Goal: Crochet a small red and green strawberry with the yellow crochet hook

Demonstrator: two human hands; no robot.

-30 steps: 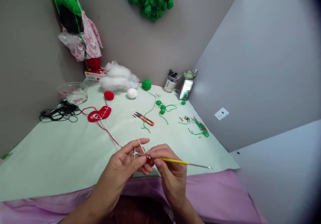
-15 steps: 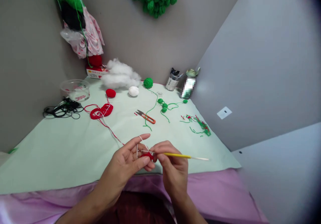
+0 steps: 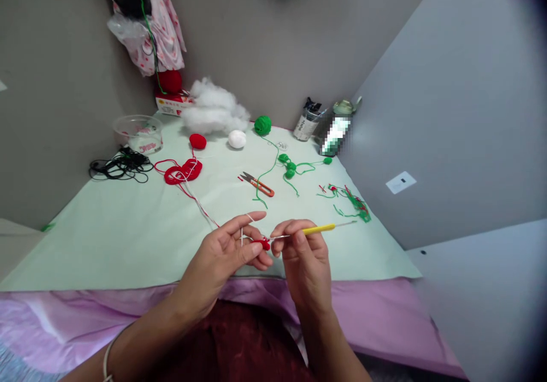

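Between thumb and fingers my left hand (image 3: 226, 248) pinches a small red crochet piece (image 3: 262, 244). White yarn (image 3: 242, 235) runs over its raised index finger. Held like a pencil in my right hand (image 3: 305, 254) is a crochet hook (image 3: 318, 229) with a yellow grip; its metal shaft points left and its tip reaches the red piece. From the left hand, red and white strands lead back across the table to a loose red yarn bundle (image 3: 183, 172). The exact loop on the hook is too small to make out.
Orange-handled thread snips (image 3: 257, 184) lie beyond my hands, near green crocheted pieces (image 3: 290, 168) and yarn scraps (image 3: 356, 204). Farther back are a green ball (image 3: 262, 125), a white ball (image 3: 237, 139), a red ball (image 3: 198, 141), white stuffing (image 3: 216, 108), a clear tub (image 3: 139, 137) and black cord (image 3: 122, 165).
The view has tilted down and shifted a little left. The hook has drawn back to the right from the red piece, the right hand moving slightly away from the left.
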